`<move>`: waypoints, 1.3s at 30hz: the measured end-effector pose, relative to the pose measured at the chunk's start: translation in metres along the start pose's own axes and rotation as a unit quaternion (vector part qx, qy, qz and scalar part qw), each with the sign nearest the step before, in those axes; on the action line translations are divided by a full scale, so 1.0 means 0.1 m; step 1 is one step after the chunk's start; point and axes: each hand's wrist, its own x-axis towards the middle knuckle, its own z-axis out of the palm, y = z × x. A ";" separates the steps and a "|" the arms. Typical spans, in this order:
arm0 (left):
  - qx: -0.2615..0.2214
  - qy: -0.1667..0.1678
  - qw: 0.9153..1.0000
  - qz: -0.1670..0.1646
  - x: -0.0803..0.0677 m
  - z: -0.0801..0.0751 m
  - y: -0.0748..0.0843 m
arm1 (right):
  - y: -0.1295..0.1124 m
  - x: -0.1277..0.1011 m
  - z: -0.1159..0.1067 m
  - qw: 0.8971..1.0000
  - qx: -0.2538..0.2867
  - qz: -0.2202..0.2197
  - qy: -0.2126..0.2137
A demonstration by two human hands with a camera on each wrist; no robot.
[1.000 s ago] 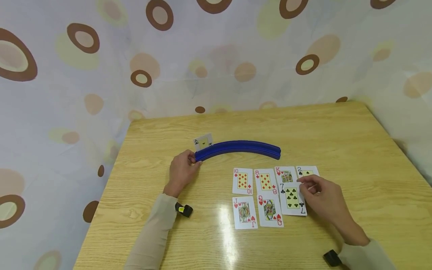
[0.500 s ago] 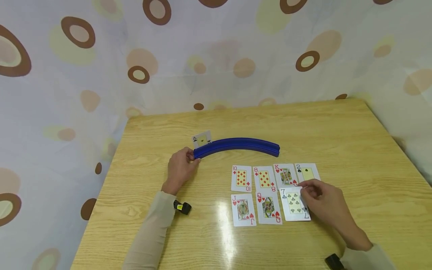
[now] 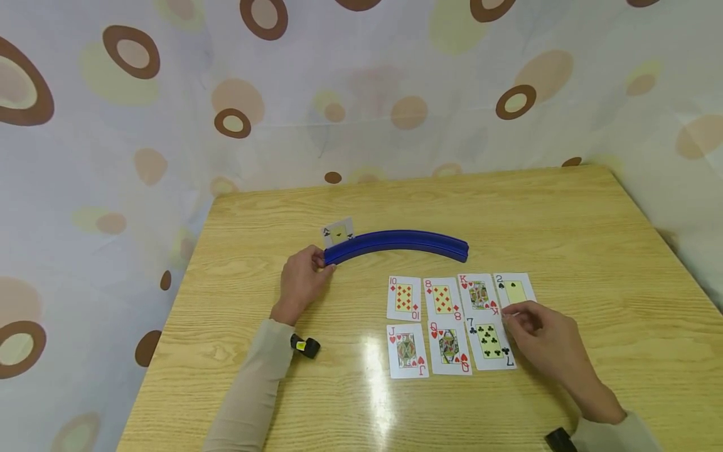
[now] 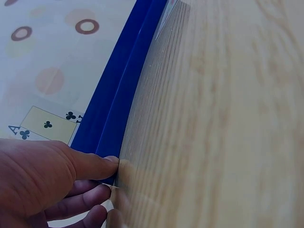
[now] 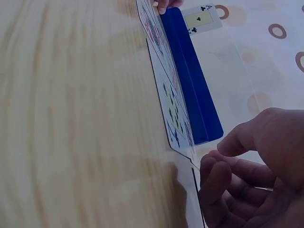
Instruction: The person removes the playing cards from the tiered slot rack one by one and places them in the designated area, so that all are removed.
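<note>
A curved blue card holder (image 3: 395, 243) lies on the wooden table (image 3: 593, 238). An ace of clubs (image 3: 338, 233) stands in its left end. My left hand (image 3: 315, 267) grips that left end, with the thumb (image 4: 90, 164) pressed against the blue edge (image 4: 118, 109). My right hand (image 3: 516, 321) hovers at the right edge of the seven of clubs (image 3: 489, 343), which lies flat and a little askew. In the right wrist view its fingers (image 5: 216, 175) are loosely curled beside the card's edge and hold nothing.
Face up in front of the holder lie the ten of diamonds (image 3: 403, 298), eight of diamonds (image 3: 443, 299), king of hearts (image 3: 479, 294) and two of spades (image 3: 514, 290). Below them are the jack of hearts (image 3: 407, 350) and queen of hearts (image 3: 449, 347). A patterned curtain (image 3: 361, 94) hangs behind the table.
The seven of clubs has slid down off the king and two into the lower row beside the queen, and my right hand has let it go. The left hand has stayed put.
</note>
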 end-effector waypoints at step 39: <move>-0.006 -0.007 1.000 -0.009 0.02 0.02 -0.02 | -1.24 0.79 0.49 0.971 0.114 -0.208 -0.020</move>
